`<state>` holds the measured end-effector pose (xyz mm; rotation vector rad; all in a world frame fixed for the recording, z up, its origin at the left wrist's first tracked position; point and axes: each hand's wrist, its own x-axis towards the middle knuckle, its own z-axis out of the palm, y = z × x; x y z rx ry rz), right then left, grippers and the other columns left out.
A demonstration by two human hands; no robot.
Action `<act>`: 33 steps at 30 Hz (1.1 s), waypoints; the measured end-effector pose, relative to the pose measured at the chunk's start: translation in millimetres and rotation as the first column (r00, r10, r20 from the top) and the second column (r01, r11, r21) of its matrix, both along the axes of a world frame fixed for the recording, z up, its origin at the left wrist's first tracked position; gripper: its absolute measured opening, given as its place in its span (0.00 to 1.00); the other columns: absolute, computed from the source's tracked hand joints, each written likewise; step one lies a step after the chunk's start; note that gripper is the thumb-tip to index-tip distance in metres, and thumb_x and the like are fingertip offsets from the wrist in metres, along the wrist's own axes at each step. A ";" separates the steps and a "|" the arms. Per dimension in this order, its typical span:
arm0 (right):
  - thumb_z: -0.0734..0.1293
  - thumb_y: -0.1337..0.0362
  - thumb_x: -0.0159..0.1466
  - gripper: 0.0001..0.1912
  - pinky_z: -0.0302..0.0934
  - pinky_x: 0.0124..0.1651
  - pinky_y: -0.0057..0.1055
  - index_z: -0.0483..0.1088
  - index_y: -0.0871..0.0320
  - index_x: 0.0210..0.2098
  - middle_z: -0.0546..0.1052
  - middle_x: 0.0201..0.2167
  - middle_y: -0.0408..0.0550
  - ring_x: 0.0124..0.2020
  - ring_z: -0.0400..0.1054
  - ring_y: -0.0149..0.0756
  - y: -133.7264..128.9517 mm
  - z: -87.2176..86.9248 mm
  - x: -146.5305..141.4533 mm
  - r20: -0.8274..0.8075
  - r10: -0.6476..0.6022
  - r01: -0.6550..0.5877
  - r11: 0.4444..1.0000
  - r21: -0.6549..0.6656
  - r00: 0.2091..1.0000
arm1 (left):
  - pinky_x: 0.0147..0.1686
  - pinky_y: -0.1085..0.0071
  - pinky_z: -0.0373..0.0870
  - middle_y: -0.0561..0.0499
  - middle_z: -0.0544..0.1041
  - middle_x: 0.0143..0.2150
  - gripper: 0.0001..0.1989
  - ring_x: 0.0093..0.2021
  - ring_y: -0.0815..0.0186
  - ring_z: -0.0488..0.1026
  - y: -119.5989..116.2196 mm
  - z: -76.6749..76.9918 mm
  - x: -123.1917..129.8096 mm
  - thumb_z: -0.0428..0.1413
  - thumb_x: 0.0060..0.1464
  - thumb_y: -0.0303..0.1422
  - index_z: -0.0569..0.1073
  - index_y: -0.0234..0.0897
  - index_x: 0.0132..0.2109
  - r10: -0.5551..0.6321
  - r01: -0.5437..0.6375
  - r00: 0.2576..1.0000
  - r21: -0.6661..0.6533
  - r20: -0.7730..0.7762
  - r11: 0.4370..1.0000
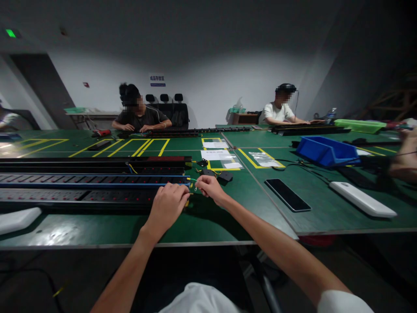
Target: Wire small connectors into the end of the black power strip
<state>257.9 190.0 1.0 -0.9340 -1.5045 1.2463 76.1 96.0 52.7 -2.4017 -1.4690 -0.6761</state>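
Long black strips with rows of sockets, apparently power strips, lie side by side at the left, their ends near my hands. My left hand (168, 206) curls over the end of the nearest power strip (114, 198), fingers closed around it; its fingertips are partly hidden. Just right of it, my right hand (210, 189) pinches a thin green wire (193, 179) that comes from the end of the blue-edged strip (97, 179). A small ring terminal (196, 189) hangs below the right fingertips. Small black end pieces (224, 176) lie beyond the right hand.
A phone (288, 194), a white device (361, 199) and a blue bin (327, 151) are on the right. Papers and a plastic bag (263, 159) lie farther back. Two people work across the table; another person's arm (404, 161) shows at the right edge.
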 end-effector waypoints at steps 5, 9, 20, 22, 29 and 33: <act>0.69 0.56 0.55 0.11 0.52 0.16 0.20 0.69 0.58 0.28 0.68 0.19 0.37 0.15 0.60 0.24 -0.7 -1.5 -0.1 0.025 0.055 -0.055 0.998 0.011 0.998 | 0.42 0.64 0.61 0.49 0.78 0.38 0.09 0.42 0.59 0.70 6.4 5.3 -0.1 0.51 0.65 0.37 0.74 0.41 0.41 0.015 -0.015 1.000 0.006 0.004 1.000; 0.69 0.57 0.55 0.11 0.53 0.17 0.20 0.71 0.59 0.29 0.70 0.18 0.37 0.15 0.61 0.24 -2.8 -0.7 0.0 0.022 0.082 -0.082 0.997 0.006 0.996 | 0.41 0.63 0.60 0.48 0.78 0.38 0.08 0.42 0.58 0.70 7.8 4.6 5.7 0.51 0.64 0.37 0.74 0.40 0.40 0.032 -0.032 0.999 0.016 -0.011 0.999; 0.70 0.57 0.55 0.11 0.54 0.16 0.20 0.71 0.60 0.30 0.75 0.23 0.41 0.16 0.64 0.24 -7.0 3.9 -1.5 -0.005 0.109 -0.109 0.994 -0.011 0.994 | 0.41 0.62 0.60 0.47 0.78 0.37 0.06 0.42 0.57 0.69 11.3 10.1 6.2 0.54 0.62 0.35 0.76 0.42 0.39 0.019 -0.019 0.998 0.012 -0.058 1.000; 0.70 0.58 0.54 0.11 0.54 0.16 0.20 0.71 0.59 0.31 0.75 0.23 0.40 0.16 0.65 0.24 -7.0 3.6 -1.9 -0.004 0.113 -0.114 0.993 -0.019 0.994 | 0.41 0.62 0.61 0.48 0.78 0.37 0.06 0.42 0.57 0.70 12.3 10.1 5.6 0.55 0.61 0.35 0.76 0.42 0.40 0.005 -0.005 0.999 -0.003 -0.046 1.000; 0.69 0.60 0.54 0.10 0.53 0.16 0.20 0.70 0.59 0.33 0.76 0.25 0.41 0.16 0.65 0.24 -7.6 4.0 -2.8 0.001 0.128 -0.128 0.992 -0.017 0.992 | 0.42 0.63 0.62 0.48 0.79 0.37 0.08 0.42 0.58 0.72 20.2 6.0 1.2 0.54 0.62 0.37 0.77 0.42 0.40 0.020 -0.020 1.000 -0.035 0.007 0.999; 0.70 0.59 0.55 0.11 0.50 0.16 0.19 0.68 0.58 0.33 0.73 0.21 0.38 0.16 0.63 0.24 -10.4 6.3 -3.6 0.012 0.150 -0.150 0.988 -0.026 0.989 | 0.42 0.64 0.63 0.49 0.80 0.37 0.09 0.41 0.59 0.73 23.8 5.5 -1.1 0.54 0.62 0.38 0.78 0.44 0.40 0.023 -0.022 1.000 -0.074 0.007 0.997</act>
